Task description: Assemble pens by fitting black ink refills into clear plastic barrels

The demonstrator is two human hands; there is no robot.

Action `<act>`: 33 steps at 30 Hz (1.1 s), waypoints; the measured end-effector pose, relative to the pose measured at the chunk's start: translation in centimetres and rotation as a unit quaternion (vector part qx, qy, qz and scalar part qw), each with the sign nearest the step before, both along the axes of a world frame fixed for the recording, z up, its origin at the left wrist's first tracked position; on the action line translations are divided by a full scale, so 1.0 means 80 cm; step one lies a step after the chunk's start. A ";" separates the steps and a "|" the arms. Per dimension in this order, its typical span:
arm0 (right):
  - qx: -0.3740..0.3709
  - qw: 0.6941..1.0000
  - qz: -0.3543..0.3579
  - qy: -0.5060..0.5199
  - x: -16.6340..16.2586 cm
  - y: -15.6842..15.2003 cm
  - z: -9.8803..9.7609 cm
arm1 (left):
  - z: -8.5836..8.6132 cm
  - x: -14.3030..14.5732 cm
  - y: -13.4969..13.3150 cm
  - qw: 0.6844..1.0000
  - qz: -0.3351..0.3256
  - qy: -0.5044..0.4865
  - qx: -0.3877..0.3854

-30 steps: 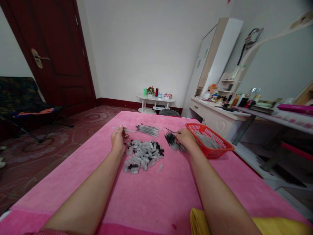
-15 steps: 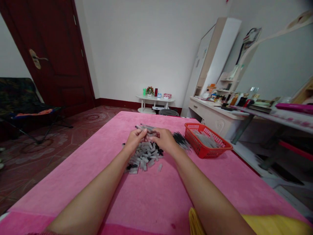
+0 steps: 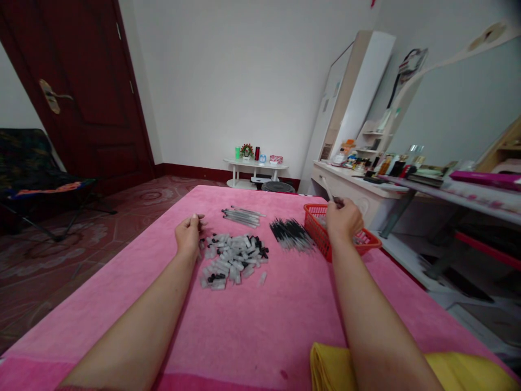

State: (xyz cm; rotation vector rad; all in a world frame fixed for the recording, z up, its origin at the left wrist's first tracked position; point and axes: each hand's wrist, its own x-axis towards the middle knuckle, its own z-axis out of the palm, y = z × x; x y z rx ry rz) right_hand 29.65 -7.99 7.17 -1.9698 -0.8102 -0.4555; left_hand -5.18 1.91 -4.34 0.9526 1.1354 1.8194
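Note:
My right hand is raised over the red plastic basket, its fingers pinched on a slim whitish pen barrel that points up and to the left. To the left, my left hand is closed with thumb and fingertips together; what it holds, if anything, I cannot make out. Beside it spreads a pile of clear and black pen caps. Several capped pens lie in a row behind the pile. Thin black-and-grey pen refills are heaped just left of the basket.
A pink cloth covers the table. Folded yellow fabric lies at the front right edge. A dressing table stands beyond on the right, a folding chair on the left, a small white shelf behind.
My hands, together above the pen caps earlier, have separated. The right moved right to the basket and now holds a barrel; the left moved left. The row of pens is now uncovered.

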 end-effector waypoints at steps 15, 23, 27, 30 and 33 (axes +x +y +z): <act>0.048 0.957 0.284 -0.025 -0.059 0.033 -0.029 | 0.001 0.006 -0.005 0.999 -0.002 0.032 -0.012; -0.250 0.888 0.370 -0.113 -0.145 0.085 -0.081 | -0.004 0.010 -0.004 0.998 -0.013 0.056 0.002; -0.299 0.884 0.343 -0.109 -0.159 0.113 -0.086 | -0.004 0.010 -0.006 0.998 -0.028 0.051 0.000; -0.325 0.880 0.330 -0.106 -0.164 0.125 -0.088 | -0.003 0.010 -0.006 0.998 -0.034 0.047 0.003; -0.339 0.877 0.326 -0.102 -0.168 0.128 -0.090 | -0.002 0.011 -0.006 0.998 -0.035 0.043 0.008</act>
